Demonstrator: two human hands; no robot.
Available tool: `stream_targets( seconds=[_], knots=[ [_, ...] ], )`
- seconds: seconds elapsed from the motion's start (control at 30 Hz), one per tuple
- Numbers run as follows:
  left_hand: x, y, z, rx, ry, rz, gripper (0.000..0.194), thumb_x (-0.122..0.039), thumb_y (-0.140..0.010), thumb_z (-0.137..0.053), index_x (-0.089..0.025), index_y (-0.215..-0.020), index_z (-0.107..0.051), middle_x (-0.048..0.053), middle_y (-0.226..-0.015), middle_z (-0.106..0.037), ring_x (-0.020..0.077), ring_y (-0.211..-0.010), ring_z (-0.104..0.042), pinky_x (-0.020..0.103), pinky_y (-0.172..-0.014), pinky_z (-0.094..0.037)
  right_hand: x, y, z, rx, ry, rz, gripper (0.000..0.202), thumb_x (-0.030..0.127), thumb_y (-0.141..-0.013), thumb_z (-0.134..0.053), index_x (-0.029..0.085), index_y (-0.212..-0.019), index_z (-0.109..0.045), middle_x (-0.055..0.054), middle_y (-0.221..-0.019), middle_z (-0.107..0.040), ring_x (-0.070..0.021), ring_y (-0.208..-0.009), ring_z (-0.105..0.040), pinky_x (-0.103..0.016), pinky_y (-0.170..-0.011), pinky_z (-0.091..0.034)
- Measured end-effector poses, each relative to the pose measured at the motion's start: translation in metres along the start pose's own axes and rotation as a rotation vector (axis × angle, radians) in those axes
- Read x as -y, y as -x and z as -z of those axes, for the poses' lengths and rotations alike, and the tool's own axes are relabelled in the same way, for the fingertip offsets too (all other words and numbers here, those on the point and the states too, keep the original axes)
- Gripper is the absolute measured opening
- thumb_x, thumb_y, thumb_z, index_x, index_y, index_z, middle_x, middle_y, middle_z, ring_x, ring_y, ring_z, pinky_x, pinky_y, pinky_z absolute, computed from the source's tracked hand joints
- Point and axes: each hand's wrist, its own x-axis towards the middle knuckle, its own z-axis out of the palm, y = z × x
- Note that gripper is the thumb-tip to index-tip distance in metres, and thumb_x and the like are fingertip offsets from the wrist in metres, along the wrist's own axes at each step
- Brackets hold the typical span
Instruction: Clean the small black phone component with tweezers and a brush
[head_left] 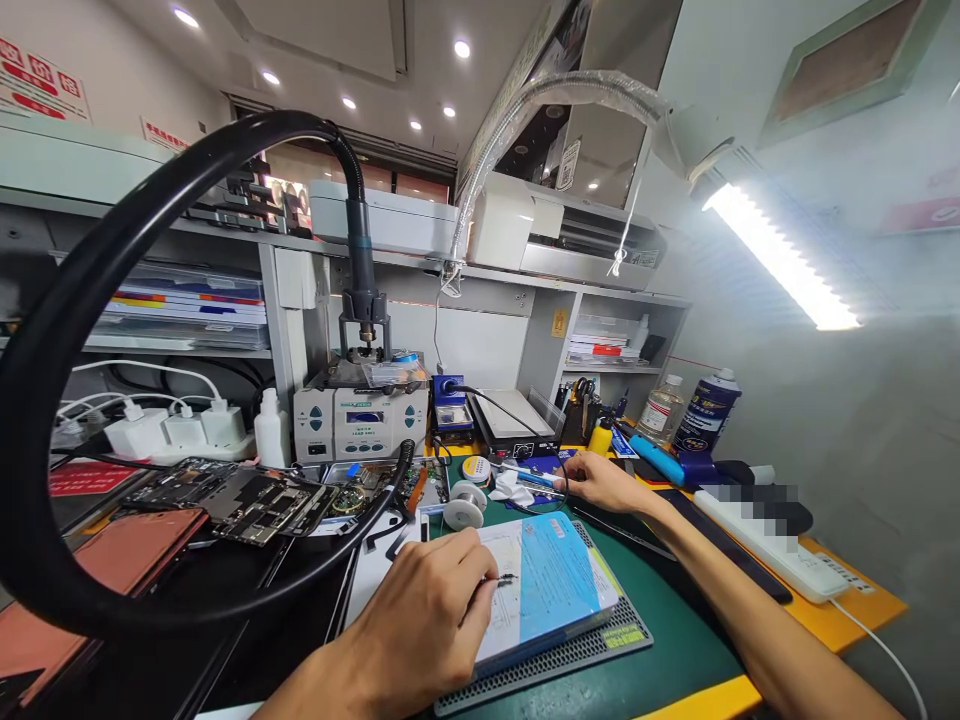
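My left hand [424, 615] is closed in a pinch over a thick blue-and-white book or box [555, 570]. Right at its fingertips is a small dark electronic part [507, 579], which seems held between thumb and finger. Farther off, my right hand [604, 487] reaches to a cluster of slim blue-and-white tools [534, 477] beside a crumpled white tissue [514, 492]. Its thumb and forefinger press together at the tools' near end; what lies between them is too small to tell. A solder spool [465, 507] stands between the hands.
A black hose loop [45, 300] arches across the left. Behind is a grey soldering station [364, 425]; circuit boards [262, 505] lie at left. A thin black cable [510, 408] runs near my right hand. Bottles [661, 410] and a white power strip [772, 550] stand at right.
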Motion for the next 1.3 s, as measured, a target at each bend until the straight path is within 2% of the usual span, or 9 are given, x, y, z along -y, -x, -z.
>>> stream_targets(
  seconds=[0.2,0.4,0.47,0.53,0.6,0.67,0.93,1.17,1.3],
  knots=[
    [0.001,0.0,-0.001,0.017,0.061,0.106,0.011,-0.016,-0.103,-0.065,-0.019,-0.092,-0.066,-0.003,-0.084,-0.064,0.0135,-0.069,-0.058,0.028,-0.066,-0.048,-0.002,0.0,0.001,-0.131,-0.07,0.009,0.032,0.035,-0.108,-0.078,0.019,-0.136,-0.073,-0.009,-0.136,-0.077,-0.0288,-0.111,-0.079,-0.05,-0.094,-0.068],
    [-0.007,-0.007,0.007,0.068,0.09,0.266,0.02,-0.025,-0.106,-0.071,-0.017,-0.088,-0.067,-0.004,-0.081,-0.065,0.0126,-0.069,-0.061,0.028,-0.068,-0.054,0.005,0.029,0.039,-0.34,-0.147,0.029,0.03,0.038,-0.111,-0.074,0.02,-0.134,-0.073,-0.009,-0.133,-0.077,-0.0268,-0.107,-0.079,-0.047,-0.091,-0.068],
    [-0.011,-0.01,0.01,0.096,0.093,0.312,0.02,-0.024,-0.106,-0.072,-0.017,-0.088,-0.068,-0.004,-0.081,-0.066,0.0126,-0.069,-0.062,0.028,-0.068,-0.055,0.015,0.045,0.049,-0.271,-0.165,0.067,0.029,0.041,-0.111,-0.073,0.018,-0.13,-0.074,-0.007,-0.122,-0.079,-0.0241,-0.096,-0.08,-0.042,-0.082,-0.069],
    [-0.014,-0.012,0.013,0.117,0.096,0.346,0.018,-0.022,-0.106,-0.071,-0.017,-0.089,-0.069,-0.003,-0.082,-0.067,0.0129,-0.07,-0.063,0.029,-0.07,-0.056,0.028,0.058,0.051,-0.158,-0.164,0.119,0.028,0.044,-0.112,-0.072,0.017,-0.115,-0.076,-0.003,-0.105,-0.08,-0.0202,-0.083,-0.078,-0.037,-0.075,-0.067],
    [-0.016,-0.012,0.016,0.13,0.099,0.362,0.015,-0.019,-0.105,-0.07,-0.017,-0.09,-0.069,-0.003,-0.084,-0.068,0.0135,-0.072,-0.064,0.03,-0.072,-0.056,0.041,0.066,0.045,-0.057,-0.149,0.186,0.037,0.05,-0.11,-0.072,0.018,-0.091,-0.076,0.002,-0.087,-0.077,-0.0201,-0.077,-0.075,-0.036,-0.074,-0.064],
    [-0.016,-0.013,0.017,0.139,0.107,0.364,0.012,-0.016,-0.102,-0.069,-0.018,-0.09,-0.069,-0.003,-0.085,-0.068,0.0144,-0.074,-0.065,0.031,-0.072,-0.054,0.051,0.069,0.037,-0.01,-0.138,0.22,0.041,0.055,-0.106,-0.075,0.02,-0.084,-0.076,0.002,-0.081,-0.076,-0.0203,-0.075,-0.073,-0.035,-0.072,-0.06],
    [-0.014,-0.013,0.019,0.122,0.124,0.332,0.018,-0.019,-0.097,-0.053,-0.022,-0.084,-0.066,-0.001,-0.079,-0.068,0.0166,-0.07,-0.063,0.032,-0.066,-0.045,0.065,0.071,0.028,-0.045,-0.141,0.195,0.039,0.061,-0.097,-0.077,0.026,-0.083,-0.086,-0.006,-0.086,-0.087,-0.0318,-0.081,-0.077,-0.039,-0.072,-0.054],
    [-0.01,-0.009,0.012,0.074,0.122,0.317,0.021,-0.021,-0.097,-0.051,-0.023,-0.08,-0.062,-0.001,-0.074,-0.065,0.0157,-0.064,-0.058,0.031,-0.061,-0.04,0.056,0.073,0.039,0.027,-0.138,0.141,0.043,0.063,-0.093,-0.08,0.024,-0.077,-0.084,-0.005,-0.075,-0.081,-0.0269,-0.07,-0.069,-0.035,-0.063,-0.046],
    [-0.01,-0.01,0.012,0.072,0.119,0.316,0.02,-0.021,-0.097,-0.051,-0.023,-0.08,-0.062,-0.002,-0.073,-0.064,0.015,-0.063,-0.057,0.03,-0.061,-0.039,0.058,0.07,0.04,0.047,-0.174,0.127,0.052,0.072,-0.092,-0.078,0.021,-0.079,-0.08,-0.004,-0.077,-0.076,-0.025,-0.074,-0.064,-0.033,-0.067,-0.046]
  ],
)
